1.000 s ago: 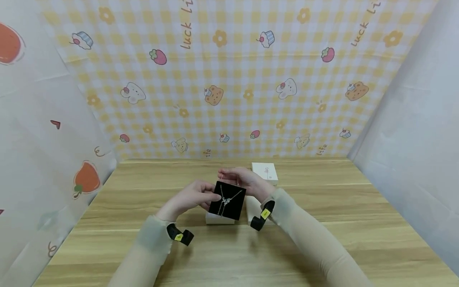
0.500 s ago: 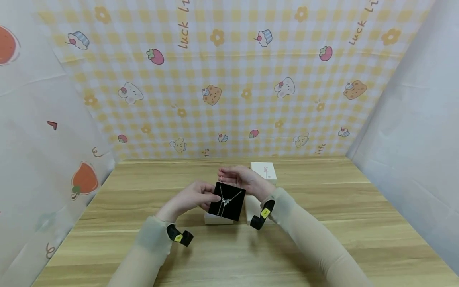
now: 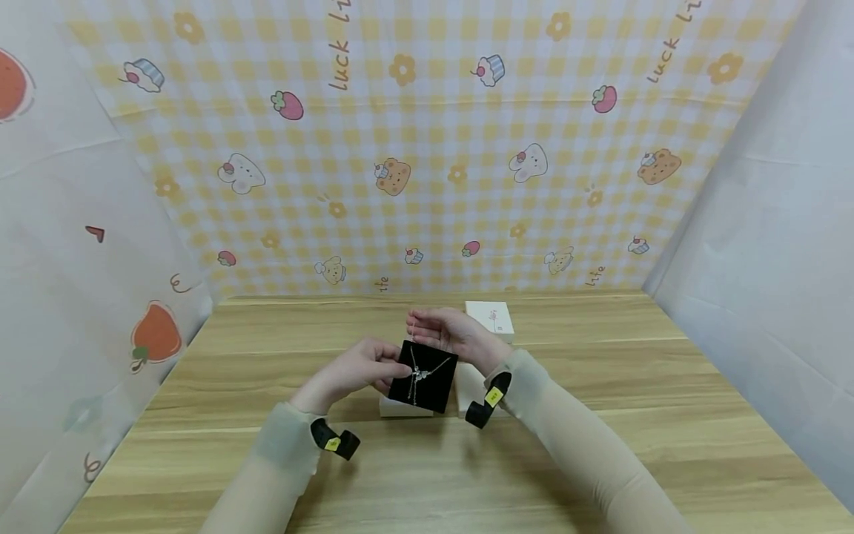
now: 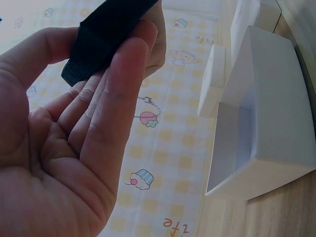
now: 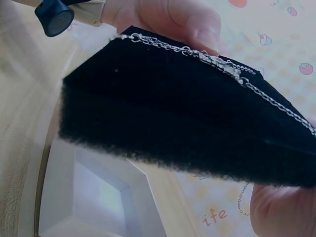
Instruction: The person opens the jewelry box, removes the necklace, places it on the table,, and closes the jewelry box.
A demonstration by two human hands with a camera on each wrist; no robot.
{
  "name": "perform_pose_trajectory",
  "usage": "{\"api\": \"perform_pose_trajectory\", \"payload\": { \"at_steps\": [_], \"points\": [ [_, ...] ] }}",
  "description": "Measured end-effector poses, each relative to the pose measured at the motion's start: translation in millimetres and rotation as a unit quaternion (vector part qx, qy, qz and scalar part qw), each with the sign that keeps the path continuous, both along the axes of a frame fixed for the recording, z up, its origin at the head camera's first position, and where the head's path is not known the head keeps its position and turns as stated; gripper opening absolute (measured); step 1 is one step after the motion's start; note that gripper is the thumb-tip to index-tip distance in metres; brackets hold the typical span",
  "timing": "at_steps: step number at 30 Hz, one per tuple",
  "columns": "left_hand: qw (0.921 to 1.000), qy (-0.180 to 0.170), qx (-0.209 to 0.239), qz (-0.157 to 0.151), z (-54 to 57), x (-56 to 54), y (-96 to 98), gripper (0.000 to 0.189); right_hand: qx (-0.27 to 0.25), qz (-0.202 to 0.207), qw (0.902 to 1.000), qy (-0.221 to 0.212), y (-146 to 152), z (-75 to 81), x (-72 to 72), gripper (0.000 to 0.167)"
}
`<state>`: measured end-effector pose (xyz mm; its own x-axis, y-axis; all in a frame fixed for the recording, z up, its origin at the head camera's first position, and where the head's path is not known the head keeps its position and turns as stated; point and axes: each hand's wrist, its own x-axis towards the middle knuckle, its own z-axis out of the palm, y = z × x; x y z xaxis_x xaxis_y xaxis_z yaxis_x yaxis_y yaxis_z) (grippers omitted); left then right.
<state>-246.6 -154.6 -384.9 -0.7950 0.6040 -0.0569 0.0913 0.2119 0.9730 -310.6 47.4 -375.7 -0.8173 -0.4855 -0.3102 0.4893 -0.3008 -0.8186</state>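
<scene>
My left hand (image 3: pixel 367 365) grips the left edge of a square black jewelry pad (image 3: pixel 434 386), its thumb on the front face. A silver necklace (image 5: pixel 217 64) with a small sparkling pendant lies across the pad. In the left wrist view, a loose length of chain (image 4: pixel 152 102) with a clasp dangles beyond the left fingers. My right hand (image 3: pixel 460 334) is behind the pad's upper edge, its fingers stretching leftward. A thin strand shows by those fingertips; the pad partly hides the hand, so whether it pinches chain or pad is unclear.
Below the pad, an uncovered white box (image 4: pixel 281 103) rests on the wooden table (image 3: pixel 267 460). A second white piece (image 3: pixel 470 389) lies to its right, partly behind the right wrist. Farther back is a white printed box (image 3: pixel 490 317). Patterned cloth (image 3: pixel 427 148) stands behind the table.
The head view has shifted slightly. Both hands keep nearly the same pose around the pad, which sits a touch lower. The strand by my right fingertips has moved a little.
</scene>
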Motion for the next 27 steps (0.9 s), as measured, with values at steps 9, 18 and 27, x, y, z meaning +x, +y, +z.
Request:
{"api": "perform_pose_trajectory", "payload": {
  "at_steps": [9, 18, 27],
  "points": [
    [1.0, 0.002, -0.004, 0.001, -1.5, -1.3, -0.8, 0.027, -0.016, 0.004, 0.9998, 0.009, 2.5, 1.5, 0.1, 0.017],
    [0.9999, 0.001, -0.014, 0.008, -1.8, 0.0, -0.1, 0.024, -0.043, 0.014, 0.999, 0.003, 3.8, 2.5, 1.8, 0.026],
    [1.0, -0.001, -0.008, 0.001, -1.7, -0.5, 0.4, 0.026, -0.054, 0.003, 0.9985, -0.002, 3.3, 1.8, 3.7, 0.028]
  ]
}}
